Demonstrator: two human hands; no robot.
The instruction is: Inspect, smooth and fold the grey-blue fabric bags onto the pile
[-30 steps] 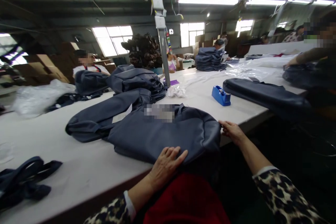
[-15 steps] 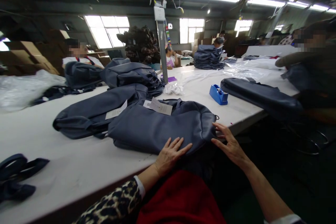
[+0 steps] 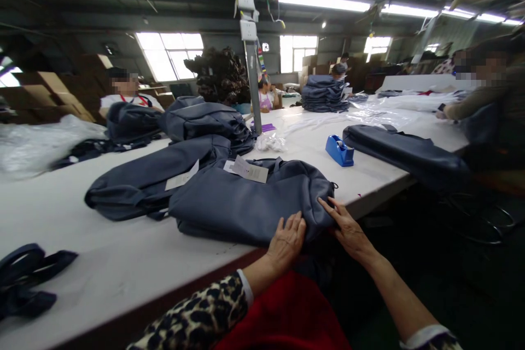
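Observation:
A dark blue-grey bag (image 3: 250,202) with a paper tag (image 3: 248,169) lies flat at the near edge of the white table (image 3: 123,262). My left hand (image 3: 287,240) rests on its near edge, fingers stretched out and lying flat. My right hand (image 3: 346,227) touches the bag's right corner with fingers extended. Neither hand grips anything. A second bag (image 3: 151,178) of the same kind lies just behind and to the left, also tagged.
A blue tape dispenser (image 3: 339,150) stands to the right, a long dark bag (image 3: 406,153) beyond it. Dark straps (image 3: 24,279) lie at the near left. Stacks of bags (image 3: 205,120), clear plastic sheeting (image 3: 41,145) and a pole (image 3: 252,65) stand further back. Other people work around the table.
My left hand slid right along the bag's near edge. My right hand moved in from the table edge to the bag's right corner, so both hands are now close together.

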